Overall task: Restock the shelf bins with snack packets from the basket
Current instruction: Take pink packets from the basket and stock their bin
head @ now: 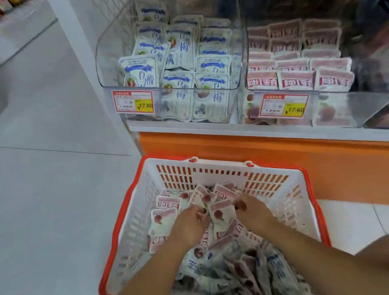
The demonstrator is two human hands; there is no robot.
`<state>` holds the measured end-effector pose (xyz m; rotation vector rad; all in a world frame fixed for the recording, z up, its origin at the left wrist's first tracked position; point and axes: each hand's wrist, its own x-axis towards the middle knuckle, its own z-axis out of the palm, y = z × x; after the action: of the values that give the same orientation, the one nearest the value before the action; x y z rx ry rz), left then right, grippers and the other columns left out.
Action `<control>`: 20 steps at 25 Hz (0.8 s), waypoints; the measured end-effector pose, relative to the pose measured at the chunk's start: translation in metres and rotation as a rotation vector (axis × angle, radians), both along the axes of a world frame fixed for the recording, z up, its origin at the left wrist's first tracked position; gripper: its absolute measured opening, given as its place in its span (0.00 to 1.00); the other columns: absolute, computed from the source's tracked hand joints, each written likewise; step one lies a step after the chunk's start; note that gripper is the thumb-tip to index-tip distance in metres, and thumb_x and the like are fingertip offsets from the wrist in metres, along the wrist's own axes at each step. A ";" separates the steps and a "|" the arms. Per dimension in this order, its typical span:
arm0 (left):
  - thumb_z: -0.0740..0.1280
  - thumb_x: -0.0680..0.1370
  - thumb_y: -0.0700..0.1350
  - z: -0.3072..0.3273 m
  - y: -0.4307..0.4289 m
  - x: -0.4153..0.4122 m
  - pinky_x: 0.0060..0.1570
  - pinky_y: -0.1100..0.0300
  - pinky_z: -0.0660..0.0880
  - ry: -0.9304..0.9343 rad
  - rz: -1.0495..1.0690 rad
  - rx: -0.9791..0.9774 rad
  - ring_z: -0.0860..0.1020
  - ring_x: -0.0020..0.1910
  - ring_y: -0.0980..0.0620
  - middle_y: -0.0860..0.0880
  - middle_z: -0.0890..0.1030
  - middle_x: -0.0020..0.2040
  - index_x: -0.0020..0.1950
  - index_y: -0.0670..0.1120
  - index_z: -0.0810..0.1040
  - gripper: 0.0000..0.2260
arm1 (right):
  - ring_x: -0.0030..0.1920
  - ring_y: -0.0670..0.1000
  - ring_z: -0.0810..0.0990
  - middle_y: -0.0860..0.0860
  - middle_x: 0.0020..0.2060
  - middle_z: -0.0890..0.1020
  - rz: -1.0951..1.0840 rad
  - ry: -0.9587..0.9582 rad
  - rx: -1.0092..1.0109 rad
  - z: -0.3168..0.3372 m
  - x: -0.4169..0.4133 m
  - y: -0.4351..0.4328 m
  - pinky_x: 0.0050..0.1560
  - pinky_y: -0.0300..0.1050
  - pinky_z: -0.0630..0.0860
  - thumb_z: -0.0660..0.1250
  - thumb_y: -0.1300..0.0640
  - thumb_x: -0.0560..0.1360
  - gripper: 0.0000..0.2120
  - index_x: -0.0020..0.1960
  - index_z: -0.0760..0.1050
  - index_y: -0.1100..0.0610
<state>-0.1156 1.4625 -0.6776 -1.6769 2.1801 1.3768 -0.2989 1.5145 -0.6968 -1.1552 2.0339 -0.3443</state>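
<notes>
Both hands down inside the white basket (134, 228) with the orange-red rim, set on the pale floor (46, 190) at six o'clock, just in front of the orange shelf base (288, 160). Left hand (188, 221) near the basket's centre, fingers (200, 214) curled and pinching a pink-topped packet (203, 195) from the heap. Right hand (251, 211) just beside it at three o'clock, fingers (239, 205) curled onto the edge of a pink-and-white packet (220, 215) lying between the two hands. Heaped around and under the wrists, loose snack packets (241, 276): pink ones toward the basket's twelve o'clock, blue-and-white ones mostly toward six, blurred there. Up on the shelf at twelve o'clock, two clear bins side by side, touching: left bin (105, 67) holding blue-and-white packets (176, 46) standing in loose, leaning rows; right bin (366, 99) at one o'clock holding pink packets (297, 78) in tidier rows. Fixed to the front of each, a red-and-yellow price tag: left tag (133, 102) and right tag (282, 106)
</notes>
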 end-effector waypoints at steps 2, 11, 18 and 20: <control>0.64 0.80 0.46 -0.027 0.016 -0.008 0.51 0.57 0.74 0.001 0.064 0.111 0.77 0.49 0.49 0.45 0.80 0.57 0.64 0.43 0.74 0.14 | 0.48 0.47 0.79 0.42 0.58 0.79 -0.009 -0.061 0.037 -0.012 -0.001 0.004 0.48 0.44 0.78 0.65 0.51 0.77 0.13 0.61 0.74 0.45; 0.59 0.83 0.51 -0.042 0.009 -0.013 0.36 0.57 0.72 0.254 0.645 0.484 0.75 0.33 0.48 0.43 0.77 0.38 0.49 0.41 0.76 0.15 | 0.47 0.46 0.76 0.46 0.52 0.76 -0.249 -0.323 0.053 -0.012 0.017 -0.002 0.45 0.38 0.77 0.77 0.58 0.69 0.25 0.60 0.68 0.49; 0.63 0.80 0.55 -0.013 0.008 -0.015 0.45 0.54 0.82 0.667 0.895 0.890 0.84 0.47 0.45 0.39 0.84 0.51 0.60 0.38 0.78 0.21 | 0.60 0.47 0.73 0.45 0.56 0.76 -0.043 -0.249 -0.302 0.001 0.021 0.003 0.63 0.42 0.68 0.77 0.64 0.66 0.22 0.40 0.79 0.36; 0.64 0.80 0.44 -0.008 0.005 -0.011 0.47 0.55 0.82 0.779 0.895 0.876 0.84 0.43 0.48 0.40 0.84 0.52 0.62 0.37 0.76 0.14 | 0.67 0.47 0.70 0.47 0.65 0.73 -0.030 -0.274 -0.312 0.000 0.013 0.009 0.70 0.46 0.67 0.71 0.74 0.68 0.28 0.38 0.82 0.37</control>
<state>-0.1270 1.4675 -0.6856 -1.8711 0.4849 2.9518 -0.2856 1.5235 -0.6970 -1.1875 1.7984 -0.8123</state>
